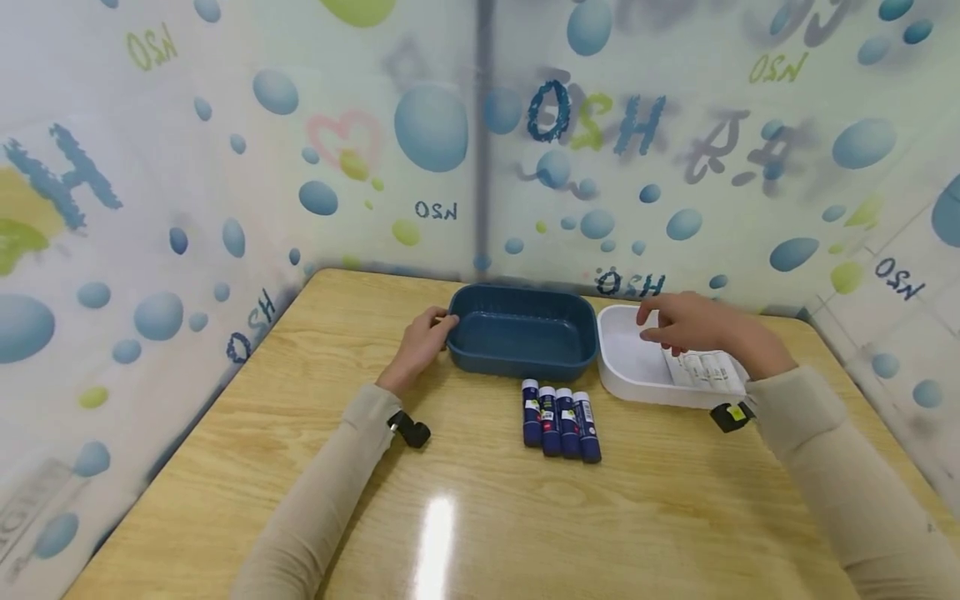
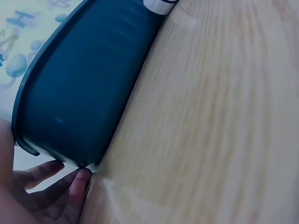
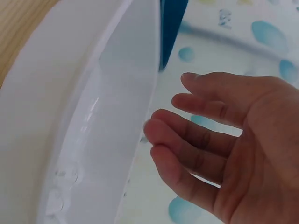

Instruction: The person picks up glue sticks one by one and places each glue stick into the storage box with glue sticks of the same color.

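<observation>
My left hand [image 1: 422, 343] grips the left end of a dark blue plastic bin [image 1: 525, 365], thumb at the rim and fingers against the outer wall. In the left wrist view its fingertips [image 2: 83, 173] touch the bottom corner of that bin. Over the white bin [image 1: 637, 388] hovers my right hand [image 1: 693, 322], fingers loosely bent and nothing between them. Inside the white bin, on its right side, lies a pale packet [image 1: 705, 371] with several white cylindrical shapes, partly hidden by the hand. Several navy glue sticks [image 1: 558, 423] with white caps lie side by side before the bins.
Both bins stand next to each other near the back of the wooden table [image 1: 465, 517]. Behind and at the sides hangs a pale curtain [image 1: 360, 242] printed with blue drops. A small black device [image 1: 411, 429] is strapped at the left wrist, another [image 1: 729, 417] at the right.
</observation>
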### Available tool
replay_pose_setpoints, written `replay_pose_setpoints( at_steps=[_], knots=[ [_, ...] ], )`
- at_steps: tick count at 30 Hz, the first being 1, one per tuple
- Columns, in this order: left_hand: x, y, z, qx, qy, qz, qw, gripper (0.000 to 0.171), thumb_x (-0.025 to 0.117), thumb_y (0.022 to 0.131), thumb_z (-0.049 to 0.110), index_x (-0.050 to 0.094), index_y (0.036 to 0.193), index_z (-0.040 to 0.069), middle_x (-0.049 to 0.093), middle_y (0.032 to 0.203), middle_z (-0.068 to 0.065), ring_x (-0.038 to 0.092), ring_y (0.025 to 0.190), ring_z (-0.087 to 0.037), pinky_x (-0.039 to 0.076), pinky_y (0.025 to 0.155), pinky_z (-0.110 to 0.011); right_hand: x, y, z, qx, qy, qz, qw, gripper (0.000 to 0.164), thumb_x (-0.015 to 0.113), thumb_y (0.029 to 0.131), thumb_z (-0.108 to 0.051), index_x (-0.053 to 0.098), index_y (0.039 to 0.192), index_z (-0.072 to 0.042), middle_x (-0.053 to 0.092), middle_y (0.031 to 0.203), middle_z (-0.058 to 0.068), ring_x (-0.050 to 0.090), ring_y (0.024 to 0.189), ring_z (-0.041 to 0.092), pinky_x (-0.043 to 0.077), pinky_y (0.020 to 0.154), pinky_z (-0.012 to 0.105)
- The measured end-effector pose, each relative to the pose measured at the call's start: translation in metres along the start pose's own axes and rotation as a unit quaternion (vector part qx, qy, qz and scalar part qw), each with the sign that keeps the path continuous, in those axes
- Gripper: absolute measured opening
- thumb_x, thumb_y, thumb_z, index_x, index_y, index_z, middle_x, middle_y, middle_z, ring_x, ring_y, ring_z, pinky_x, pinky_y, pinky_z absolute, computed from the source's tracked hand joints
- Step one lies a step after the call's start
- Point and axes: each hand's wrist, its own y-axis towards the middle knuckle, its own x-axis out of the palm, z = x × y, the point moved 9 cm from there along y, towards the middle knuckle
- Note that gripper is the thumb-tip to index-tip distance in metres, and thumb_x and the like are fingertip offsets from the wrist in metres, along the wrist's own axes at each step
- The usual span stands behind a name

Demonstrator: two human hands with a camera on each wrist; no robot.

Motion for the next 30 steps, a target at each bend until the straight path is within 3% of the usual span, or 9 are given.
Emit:
replay_pose_setpoints(
  at_steps=[5, 10, 20, 30],
  knots=[
    [0.000, 0.001, 0.000, 0.002, 0.001, 0.003, 1.0000, 0.045, 0.051, 0.106, 0.042, 0.058, 0.138, 0.010, 0.065, 0.131, -0.015, 0.064, 0.107, -0.028, 0.054, 0.088, -0.039, 0.004, -0.008, -0.033, -0.047, 0.004, 0.034, 0.998, 0.026, 0.065, 0.102, -0.021, 0.062, 0.125, -0.007, 0.067, 0.081, 0.005, 0.065, 0.066, 0.017, 0.053, 0.064, 0.031],
    [0.003, 0.001, 0.005, 0.006, 0.008, 0.001, 1.0000, 0.046, 0.050, 0.106, 0.042, 0.058, 0.138, 0.010, 0.065, 0.132, -0.015, 0.064, 0.105, -0.027, 0.054, 0.087, -0.037, 0.018, -0.013, -0.051, -0.081, 0.018, 0.049, 0.995, 0.023, 0.064, 0.103, -0.018, 0.063, 0.123, -0.009, 0.066, 0.078, 0.003, 0.065, 0.065, 0.020, 0.049, 0.059, 0.031],
    [0.005, 0.002, 0.008, 0.005, 0.013, 0.002, 0.9999, 0.047, 0.049, 0.107, 0.043, 0.057, 0.140, 0.011, 0.064, 0.133, -0.015, 0.064, 0.105, -0.028, 0.053, 0.087, -0.038, 0.048, -0.013, -0.061, -0.101, 0.081, 0.042, 0.991, 0.023, 0.064, 0.103, -0.018, 0.063, 0.123, -0.006, 0.069, 0.078, 0.006, 0.067, 0.066, 0.022, 0.054, 0.064, 0.028],
    [0.001, 0.001, 0.001, 0.004, 0.008, 0.005, 1.0000, 0.048, 0.049, 0.107, 0.044, 0.056, 0.140, 0.011, 0.064, 0.132, -0.014, 0.064, 0.108, -0.029, 0.055, 0.090, -0.041, 0.058, -0.008, -0.065, -0.099, 0.077, 0.035, 0.991, 0.024, 0.063, 0.103, -0.017, 0.062, 0.123, -0.004, 0.069, 0.079, 0.005, 0.066, 0.065, 0.020, 0.053, 0.062, 0.029]
  ],
)
